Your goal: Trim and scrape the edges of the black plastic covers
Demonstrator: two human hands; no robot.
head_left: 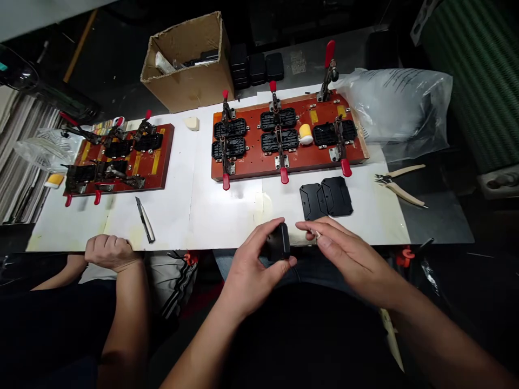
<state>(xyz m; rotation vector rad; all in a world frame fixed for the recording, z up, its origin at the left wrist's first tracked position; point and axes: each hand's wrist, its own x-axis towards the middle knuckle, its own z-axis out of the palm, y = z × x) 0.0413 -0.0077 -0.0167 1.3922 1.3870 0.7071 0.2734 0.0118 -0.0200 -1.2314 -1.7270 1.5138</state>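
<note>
My left hand point(259, 259) grips a black plastic case point(283, 241) by its edges, held on its side above the table's front edge. To its right, my right hand point(344, 248) pinches something small and pale point(315, 234) between thumb and fingers; its kind I cannot make out. The two hands are apart. Just beyond my right hand, two flat black covers point(339, 195) lie side by side on the white table. Further back stands a red-brown fixture board point(251, 167) with red-handled toggle clamps point(284, 174) over several black plastic parts point(279, 140).
A co-worker's closed hand point(109, 251) rests at the left, near a utility knife point(145, 220) and a second clamp board point(160, 173). Cutters point(399, 183) lie at the right, below a plastic bag point(405, 113). A cardboard box point(182, 89) stands behind.
</note>
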